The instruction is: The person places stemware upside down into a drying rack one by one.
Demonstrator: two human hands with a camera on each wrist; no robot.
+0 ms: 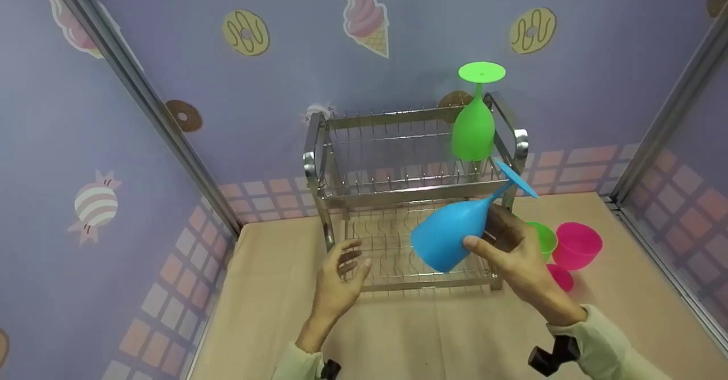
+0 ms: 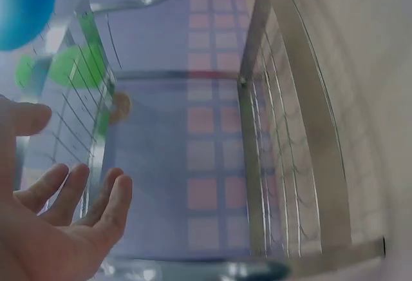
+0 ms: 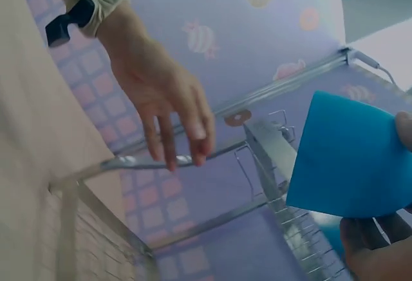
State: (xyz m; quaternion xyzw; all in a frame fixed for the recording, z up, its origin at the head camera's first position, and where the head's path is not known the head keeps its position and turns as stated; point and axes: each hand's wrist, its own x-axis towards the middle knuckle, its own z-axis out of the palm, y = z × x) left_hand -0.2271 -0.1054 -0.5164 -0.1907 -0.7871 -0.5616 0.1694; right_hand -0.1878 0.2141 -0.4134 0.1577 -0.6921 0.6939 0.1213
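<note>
A blue plastic goblet [image 1: 449,235] is tilted in the air before the rack, its mouth to the lower left and its foot to the upper right. My right hand [image 1: 520,260] grips its bowl near the stem, thumb on the near side. In the right wrist view the goblet [image 3: 351,158] hides part of the fingers. My left hand [image 1: 338,280] hovers at the rack's front left with loosely bent fingers, holding nothing. A green goblet [image 1: 475,132] stands upside down on the upper tier of the metal dish rack [image 1: 398,195], at the right end.
Right of the rack, a pink goblet [image 1: 577,246] and another green goblet [image 1: 543,239] are on the cloth-covered table [image 1: 273,312]; my right hand partly covers the green one. Patterned panels with metal corner posts [image 1: 142,95] enclose the back and sides.
</note>
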